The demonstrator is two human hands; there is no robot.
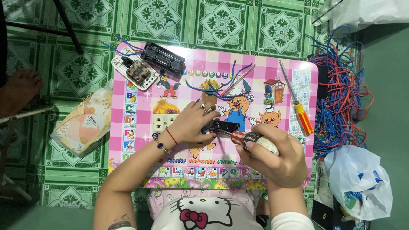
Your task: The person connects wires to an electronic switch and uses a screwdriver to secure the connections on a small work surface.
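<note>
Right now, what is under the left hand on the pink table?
The left hand presses on a small black electrical part, which the striped-handled screwdriver in the right hand meets. A cream socket plate shows beside the hand. The part's left end and the pink table below are covered.

The worktop (272, 64) was pink-and-white chequered, printed with cartoon pigs in blue overalls and a border of coloured letter squares. Below the worktop, the floor (221, 21) showed green tiles with pale floral medallions. On the worktop's far right lay a screwdriver (298, 108) with a red-and-yellow handle; beyond the worktop's right edge sat a tangle of blue and red wires (341, 98) and a white plastic bag (358, 179) with blue marks. The screwdriver handle (255, 140) in the right hand (277, 159) was red-and-white striped. The left hand (191, 123) wore a red thread bracelet. At the worktop's top left were a white switch plate (130, 68) and a black socket block (164, 57).
</note>
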